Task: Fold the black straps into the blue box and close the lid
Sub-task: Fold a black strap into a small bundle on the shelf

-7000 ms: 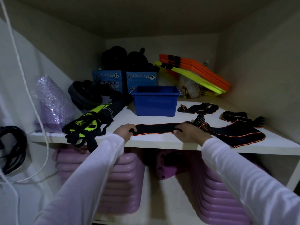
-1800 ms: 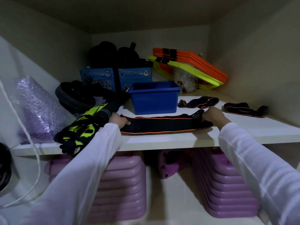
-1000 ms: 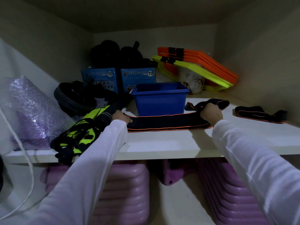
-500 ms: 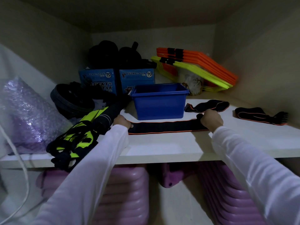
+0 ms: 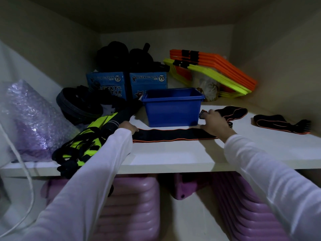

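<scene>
Both hands press a long black strap with orange edging [image 5: 171, 134] flat on the white shelf [image 5: 173, 153], just near of the open blue plastic box [image 5: 172, 108]: left hand [image 5: 128, 126] gripping its left end, right hand [image 5: 215, 123] loosely spread on its right end. Bare shelf lies nearer.

Dim cream cupboard walls [image 5: 52, 54], white shelf [image 5: 173, 159], shadowed ceiling [image 5: 156, 13] overhead.
</scene>
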Available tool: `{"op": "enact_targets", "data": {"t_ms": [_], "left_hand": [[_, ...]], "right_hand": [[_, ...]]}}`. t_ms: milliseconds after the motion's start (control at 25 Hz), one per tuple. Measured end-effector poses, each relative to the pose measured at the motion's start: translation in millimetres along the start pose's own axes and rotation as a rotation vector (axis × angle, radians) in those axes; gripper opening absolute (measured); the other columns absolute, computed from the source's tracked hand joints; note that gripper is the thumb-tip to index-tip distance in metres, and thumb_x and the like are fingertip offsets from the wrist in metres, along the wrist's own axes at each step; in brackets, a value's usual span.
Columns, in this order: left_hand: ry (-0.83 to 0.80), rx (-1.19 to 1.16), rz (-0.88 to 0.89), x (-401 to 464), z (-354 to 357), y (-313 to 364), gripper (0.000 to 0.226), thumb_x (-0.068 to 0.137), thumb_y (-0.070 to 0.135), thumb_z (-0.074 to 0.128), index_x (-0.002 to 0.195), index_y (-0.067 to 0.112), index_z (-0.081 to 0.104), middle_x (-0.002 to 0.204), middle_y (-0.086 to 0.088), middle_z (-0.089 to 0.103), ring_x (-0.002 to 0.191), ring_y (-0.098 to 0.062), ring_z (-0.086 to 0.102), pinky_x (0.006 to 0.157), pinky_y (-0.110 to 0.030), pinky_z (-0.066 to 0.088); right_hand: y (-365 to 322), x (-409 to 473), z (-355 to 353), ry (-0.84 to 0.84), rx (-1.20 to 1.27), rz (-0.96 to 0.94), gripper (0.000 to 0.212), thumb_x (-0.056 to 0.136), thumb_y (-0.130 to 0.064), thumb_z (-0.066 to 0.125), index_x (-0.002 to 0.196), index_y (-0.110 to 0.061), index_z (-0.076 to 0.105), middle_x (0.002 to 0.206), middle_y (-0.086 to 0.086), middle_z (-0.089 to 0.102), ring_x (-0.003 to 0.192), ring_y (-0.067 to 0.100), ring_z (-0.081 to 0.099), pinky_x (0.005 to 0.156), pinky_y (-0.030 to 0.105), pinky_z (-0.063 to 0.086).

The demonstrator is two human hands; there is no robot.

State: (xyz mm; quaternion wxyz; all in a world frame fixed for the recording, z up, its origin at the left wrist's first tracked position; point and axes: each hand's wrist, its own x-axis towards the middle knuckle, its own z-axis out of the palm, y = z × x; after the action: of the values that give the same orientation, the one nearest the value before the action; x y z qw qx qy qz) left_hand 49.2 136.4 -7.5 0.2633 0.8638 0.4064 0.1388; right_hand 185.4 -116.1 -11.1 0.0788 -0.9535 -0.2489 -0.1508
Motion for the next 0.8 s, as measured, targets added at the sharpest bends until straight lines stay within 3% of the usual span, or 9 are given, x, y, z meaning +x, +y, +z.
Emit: {"op": "enact_targets", "data": {"t_ms": [120, 320, 480, 640, 720, 800], "left_hand": [[-0.014, 0.037, 0.019, -2.6, 0.8, 0.5, 0.051, 0.086, 0.021, 0.064, 0.126, -0.008, 0.050, 0.133, -0.019, 0.055, 0.122, -0.032, 0.053, 0.098, -0.032, 0.042], [-0.128, -0.027, 0.002, -7.4, 0.8, 4.9, 0.056, 0.080, 0.022, 0.069, 0.126, -0.004, 0.050, 0.125, -0.019, 0.059, 0.113, -0.031, 0.058, 0.090, -0.034, 0.049], [-0.454, -0.259, -0.069, -20.0, 6.7, 24.5, 0.040, 0.078, 0.019, 0.072, 0.111, 0.001, 0.056, 0.083, -0.011, 0.057, 0.065, -0.019, 0.057, 0.045, -0.021, 0.053], [-0.605, -0.243, 0.015, -35.8, 29.9, 56.1, 0.034, 0.082, 0.022, 0.068, 0.104, 0.001, 0.053, 0.065, -0.009, 0.055, 0.038, -0.015, 0.058, 0.042, -0.021, 0.054], [-0.583, -0.117, 0.140, -40.5, 43.6, 74.3, 0.039, 0.081, 0.033, 0.067, 0.100, 0.003, 0.051, 0.065, -0.009, 0.055, 0.048, -0.021, 0.057, 0.049, -0.022, 0.048], [-0.451, 0.058, 0.307, -44.8, 53.1, 87.1, 0.047, 0.082, 0.045, 0.063, 0.104, 0.004, 0.052, 0.083, -0.011, 0.060, 0.078, -0.027, 0.061, 0.061, -0.025, 0.040]], "right_hand": [[-15.6, -3.0, 5.2, -0.087, 0.055, -0.121, 0.038, 0.092, -0.038, 0.049, 0.121, -0.015, 0.059, 0.131, 0.012, 0.047, 0.126, 0.031, 0.042, 0.105, 0.047, 0.034], [-4.9, -8.2, 21.2, -0.192, 0.073, -0.065, 0.038, 0.094, -0.039, 0.045, 0.121, -0.015, 0.056, 0.122, 0.014, 0.054, 0.115, 0.032, 0.052, 0.096, 0.043, 0.040], [34.5, -5.9, 16.5, -0.213, 0.002, 0.022, 0.034, 0.096, -0.033, 0.043, 0.121, -0.013, 0.056, 0.124, 0.013, 0.058, 0.118, 0.030, 0.052, 0.097, 0.040, 0.040], [82.6, -15.3, 15.1, -0.098, -0.144, 0.184, 0.034, 0.095, -0.028, 0.043, 0.120, -0.010, 0.059, 0.124, 0.013, 0.057, 0.118, 0.030, 0.053, 0.099, 0.039, 0.040], [88.6, -21.6, 12.8, -0.053, -0.115, 0.208, 0.033, 0.094, -0.026, 0.045, 0.116, -0.007, 0.060, 0.120, 0.014, 0.058, 0.113, 0.031, 0.055, 0.095, 0.038, 0.043], [77.7, -25.7, 8.8, -0.040, 0.016, 0.165, 0.031, 0.094, -0.025, 0.046, 0.112, -0.005, 0.062, 0.117, 0.017, 0.060, 0.110, 0.032, 0.056, 0.091, 0.036, 0.045]]}}
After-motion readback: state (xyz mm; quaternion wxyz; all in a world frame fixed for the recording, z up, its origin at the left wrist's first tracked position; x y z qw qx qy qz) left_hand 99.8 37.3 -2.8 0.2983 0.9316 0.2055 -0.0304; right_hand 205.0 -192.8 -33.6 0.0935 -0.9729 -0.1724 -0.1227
